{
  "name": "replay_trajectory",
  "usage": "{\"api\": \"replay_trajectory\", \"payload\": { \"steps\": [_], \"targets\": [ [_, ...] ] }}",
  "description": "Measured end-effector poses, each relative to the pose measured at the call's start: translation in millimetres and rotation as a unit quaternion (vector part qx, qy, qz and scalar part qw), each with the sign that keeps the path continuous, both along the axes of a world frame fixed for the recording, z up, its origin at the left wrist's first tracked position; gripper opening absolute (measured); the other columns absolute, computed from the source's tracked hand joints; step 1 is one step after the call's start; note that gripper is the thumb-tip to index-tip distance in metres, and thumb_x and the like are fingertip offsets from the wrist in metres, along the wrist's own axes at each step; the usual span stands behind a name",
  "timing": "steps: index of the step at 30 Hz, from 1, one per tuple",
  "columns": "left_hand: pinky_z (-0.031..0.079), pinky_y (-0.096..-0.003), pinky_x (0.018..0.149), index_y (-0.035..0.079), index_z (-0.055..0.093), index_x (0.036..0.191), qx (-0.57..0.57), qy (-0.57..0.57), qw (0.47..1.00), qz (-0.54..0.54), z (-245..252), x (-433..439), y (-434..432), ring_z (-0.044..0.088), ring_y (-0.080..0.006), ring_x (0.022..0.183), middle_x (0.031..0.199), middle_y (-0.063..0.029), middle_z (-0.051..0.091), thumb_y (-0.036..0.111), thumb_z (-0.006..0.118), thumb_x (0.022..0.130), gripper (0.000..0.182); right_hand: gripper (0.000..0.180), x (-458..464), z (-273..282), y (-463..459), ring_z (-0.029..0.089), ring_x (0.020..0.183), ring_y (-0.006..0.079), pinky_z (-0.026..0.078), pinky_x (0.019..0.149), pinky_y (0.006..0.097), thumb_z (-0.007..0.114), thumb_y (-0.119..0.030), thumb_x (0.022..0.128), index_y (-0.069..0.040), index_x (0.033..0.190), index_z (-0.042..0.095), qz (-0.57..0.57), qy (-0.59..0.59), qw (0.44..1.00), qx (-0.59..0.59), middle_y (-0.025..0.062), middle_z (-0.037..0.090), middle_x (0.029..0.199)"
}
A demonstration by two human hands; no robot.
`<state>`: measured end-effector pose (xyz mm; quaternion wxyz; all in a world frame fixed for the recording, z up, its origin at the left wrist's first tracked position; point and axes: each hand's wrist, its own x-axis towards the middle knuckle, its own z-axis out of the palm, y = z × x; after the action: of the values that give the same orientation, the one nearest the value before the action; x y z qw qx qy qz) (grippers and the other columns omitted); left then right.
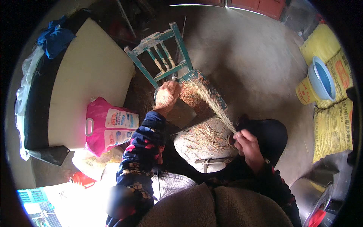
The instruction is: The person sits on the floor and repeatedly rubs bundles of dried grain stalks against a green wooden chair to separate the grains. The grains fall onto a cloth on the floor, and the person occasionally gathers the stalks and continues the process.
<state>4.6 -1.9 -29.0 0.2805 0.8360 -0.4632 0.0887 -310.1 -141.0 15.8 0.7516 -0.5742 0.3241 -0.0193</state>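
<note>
My left hand (169, 92) is closed around the dark handle of a broad, flat-bladed tool (183, 113), seemingly a cleaver, over the chair seat. In my right hand (248, 144) are the thin stem ends of a bundle of dry seed-head stalks (214, 102), perhaps broomcorn. The bundle slants up and left, its bushy heads over the seat of a worn green wooden chair (183, 54). Reddish-brown grain (190, 95) lies heaped on that seat, close to my left fingers. Between my legs, broken straw (205, 136) litters a pale surface.
A pink detergent bag (97, 124) stands left, beside a large cream panel (88, 82). Stacked yellow sacks (331, 127) line the right, with a blue basin (323, 78) against them. A metal pot (309, 195) stands lower right. Concrete floor (246, 54) stretches toward red doors (255, 7).
</note>
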Motion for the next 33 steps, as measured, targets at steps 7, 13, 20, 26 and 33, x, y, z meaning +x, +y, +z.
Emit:
{"api": "replay_trajectory", "payload": {
  "steps": [7,13,20,26,33],
  "targets": [
    [0.027,-0.0435,0.096,0.007,0.052,0.114,-0.059,-0.126,0.990,0.030,7,-3,-4,0.045,-0.0256,0.110,0.115,-0.0098,0.052,0.036,0.052,0.085,0.041,0.015,79,-33,19,0.043,0.052,0.0041,0.034,0.043,0.0213,0.048,-0.018,0.090,-0.008,0.080,0.050,0.062,-0.042,0.997,-0.004,-0.0023,0.049,0.059],
    [0.043,-0.0375,0.046,0.007,0.056,0.057,0.131,-0.061,0.984,-0.107,0,4,0,0.053,-0.0275,0.051,0.054,-0.0093,0.053,0.025,0.060,0.078,0.028,0.012,65,-32,28,0.038,0.052,0.0038,0.032,0.047,0.0207,0.050,-0.013,0.088,-0.006,0.080,0.051,0.087,-0.139,0.983,-0.082,-0.0031,0.045,0.059],
    [0.042,-0.0382,0.045,0.007,0.053,0.057,0.080,-0.082,0.988,-0.104,-7,5,1,0.051,-0.0301,0.049,0.052,-0.0105,0.049,0.020,0.060,0.077,0.024,0.005,-12,-4,11,0.036,0.049,0.0044,0.030,0.044,0.0200,0.050,-0.009,0.087,-0.006,0.083,0.049,0.036,0.009,0.999,-0.034,-0.0007,0.045,0.061],
    [0.040,-0.0399,0.083,0.005,0.056,0.096,0.018,0.034,0.998,0.042,6,-2,-3,0.051,-0.0317,0.096,0.100,-0.0130,0.057,0.025,0.055,0.083,0.024,0.004,11,-4,-1,0.036,0.048,0.0023,0.026,0.040,0.0177,0.050,-0.010,0.087,-0.007,0.087,0.048,0.027,-0.031,0.999,-0.008,-0.0004,0.047,0.062],
    [0.033,-0.0410,0.090,0.006,0.060,0.098,-0.025,-0.103,0.993,-0.058,6,0,-7,0.053,-0.0268,0.094,0.097,-0.0086,0.059,0.034,0.051,0.087,0.031,0.016,88,-25,17,0.035,0.050,0.0032,0.028,0.044,0.0203,0.048,-0.019,0.091,-0.007,0.080,0.050,0.076,-0.077,0.987,-0.117,-0.0045,0.045,0.060]
  ]
}}
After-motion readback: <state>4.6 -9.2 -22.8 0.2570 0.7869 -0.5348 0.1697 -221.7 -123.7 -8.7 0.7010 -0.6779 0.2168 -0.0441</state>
